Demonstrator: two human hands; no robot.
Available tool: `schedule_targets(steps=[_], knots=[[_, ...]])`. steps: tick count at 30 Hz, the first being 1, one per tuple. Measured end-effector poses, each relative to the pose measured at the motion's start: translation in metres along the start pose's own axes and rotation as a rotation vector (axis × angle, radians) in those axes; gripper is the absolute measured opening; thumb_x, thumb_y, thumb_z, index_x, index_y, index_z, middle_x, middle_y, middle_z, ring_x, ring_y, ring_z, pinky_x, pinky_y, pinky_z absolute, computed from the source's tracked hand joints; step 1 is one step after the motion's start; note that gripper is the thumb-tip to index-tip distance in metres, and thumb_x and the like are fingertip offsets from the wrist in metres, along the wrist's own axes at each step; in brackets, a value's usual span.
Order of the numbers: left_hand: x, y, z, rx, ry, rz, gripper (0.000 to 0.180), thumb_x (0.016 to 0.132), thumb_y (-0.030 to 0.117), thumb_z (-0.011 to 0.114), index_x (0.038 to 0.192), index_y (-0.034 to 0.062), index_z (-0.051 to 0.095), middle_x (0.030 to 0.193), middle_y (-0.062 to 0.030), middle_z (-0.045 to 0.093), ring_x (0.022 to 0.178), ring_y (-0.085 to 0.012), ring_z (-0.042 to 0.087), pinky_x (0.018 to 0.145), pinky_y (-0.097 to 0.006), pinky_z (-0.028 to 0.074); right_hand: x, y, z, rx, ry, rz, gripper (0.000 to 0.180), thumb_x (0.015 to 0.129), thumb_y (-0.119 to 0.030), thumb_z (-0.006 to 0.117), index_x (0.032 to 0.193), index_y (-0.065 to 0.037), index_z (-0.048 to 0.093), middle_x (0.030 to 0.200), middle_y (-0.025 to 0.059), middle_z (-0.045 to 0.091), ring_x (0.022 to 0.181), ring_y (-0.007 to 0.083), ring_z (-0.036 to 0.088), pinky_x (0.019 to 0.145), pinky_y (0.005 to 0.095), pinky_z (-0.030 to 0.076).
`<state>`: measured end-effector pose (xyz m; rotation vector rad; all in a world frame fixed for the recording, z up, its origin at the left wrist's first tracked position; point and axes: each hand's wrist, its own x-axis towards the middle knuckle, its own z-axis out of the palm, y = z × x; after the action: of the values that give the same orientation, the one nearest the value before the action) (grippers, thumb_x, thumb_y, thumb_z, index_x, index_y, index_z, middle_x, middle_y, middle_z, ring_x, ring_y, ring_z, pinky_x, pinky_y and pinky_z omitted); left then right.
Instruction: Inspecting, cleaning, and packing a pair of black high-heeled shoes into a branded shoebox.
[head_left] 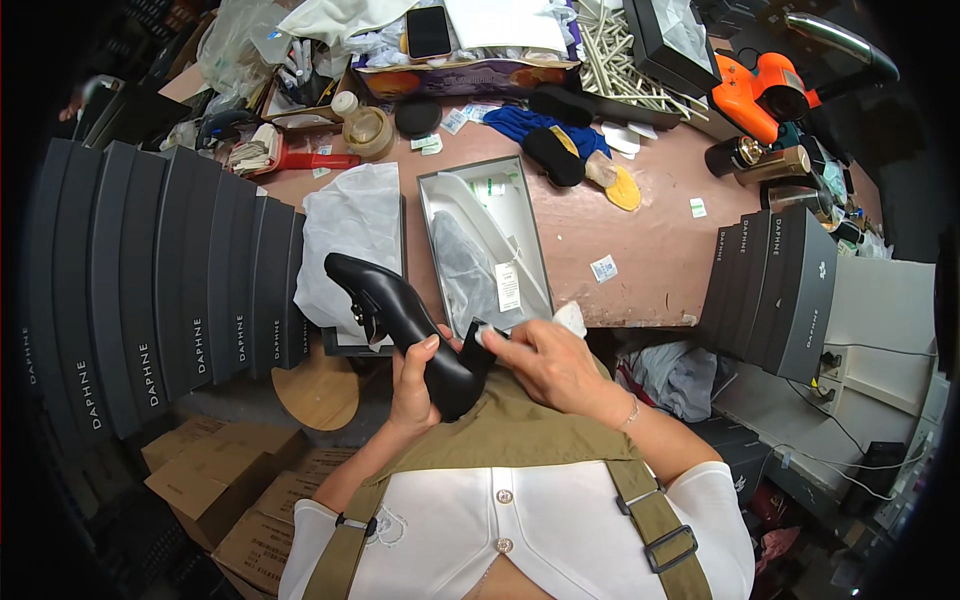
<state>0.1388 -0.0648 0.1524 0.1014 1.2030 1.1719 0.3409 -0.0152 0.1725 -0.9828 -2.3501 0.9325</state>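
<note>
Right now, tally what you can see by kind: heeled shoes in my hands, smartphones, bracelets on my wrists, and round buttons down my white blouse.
Black heeled shoe: 1
Smartphone: 1
Thin bracelet: 1
Round blouse buttons: 2
Total: 5

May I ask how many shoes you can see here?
1 plainly: the black shoe, gripped by the left hand. The wrapped thing in the open box, and the stacked boxes, may hide more.

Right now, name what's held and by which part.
Left hand: black high-heeled shoe, around its rear half. Right hand: apparently a white wad, which part unclear.
</note>
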Motion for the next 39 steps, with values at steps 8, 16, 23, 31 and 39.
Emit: schedule_targets(steps=[8,16,23,31,39], knots=[[0.000,-0.001,-0.002,-0.024,-0.027,-0.036,0.034,0.083,0.029,0.062,0.103,0.0017,0.055,0.085,-0.0106,0.062,0.074,-0.0165,0.062,0.067,-0.030,0.053,-0.008,0.001,-0.005,-0.042,0.000,-0.011,0.050,0.077,-0.005,0.066,0.126,-0.018,0.061,0.084,0.0070,0.054,0.072,0.0241,0.057,0.062,0.0362,0.046],[-0.002,0.000,0.004,0.008,-0.032,-0.018,0.034,0.084,0.029,0.062,0.103,0.0016,0.054,0.085,-0.0104,0.061,0.073,-0.0163,0.061,0.065,-0.029,0.053,-0.010,-0.001,-0.005,-0.072,-0.024,-0.029,0.048,0.078,-0.007,0.065,0.125,-0.016,0.061,0.085,0.0069,0.054,0.075,0.0249,0.056,0.063,0.0374,0.045],[0.005,-0.003,-0.003,0.024,-0.015,-0.030,0.036,0.086,0.032,0.059,0.105,0.0010,0.058,0.087,-0.0094,0.063,0.074,-0.0172,0.064,0.070,-0.029,0.054,-0.003,-0.009,-0.002,0.003,-0.159,-0.084,0.047,0.082,-0.010,0.059,0.129,-0.015,0.059,0.084,0.0077,0.054,0.074,0.0248,0.056,0.062,0.0377,0.045],[0.006,-0.005,-0.008,-0.069,-0.014,-0.142,0.032,0.084,0.028,0.062,0.102,0.0021,0.056,0.089,-0.0087,0.059,0.081,-0.0152,0.060,0.074,-0.028,0.051,-0.005,-0.006,-0.004,-0.025,-0.210,-0.139,0.043,0.085,-0.013,0.057,0.128,-0.017,0.060,0.086,0.0067,0.053,0.073,0.0233,0.057,0.061,0.0353,0.045],[0.007,-0.011,-0.010,-0.030,-0.020,-0.120,0.034,0.085,0.031,0.061,0.104,0.0031,0.058,0.088,-0.0074,0.061,0.077,-0.0159,0.063,0.071,-0.030,0.054,0.008,-0.019,-0.013,-0.062,-0.276,-0.062,0.036,0.082,-0.014,0.058,0.117,-0.011,0.065,0.085,0.0061,0.053,0.072,0.0224,0.057,0.061,0.0350,0.046]])
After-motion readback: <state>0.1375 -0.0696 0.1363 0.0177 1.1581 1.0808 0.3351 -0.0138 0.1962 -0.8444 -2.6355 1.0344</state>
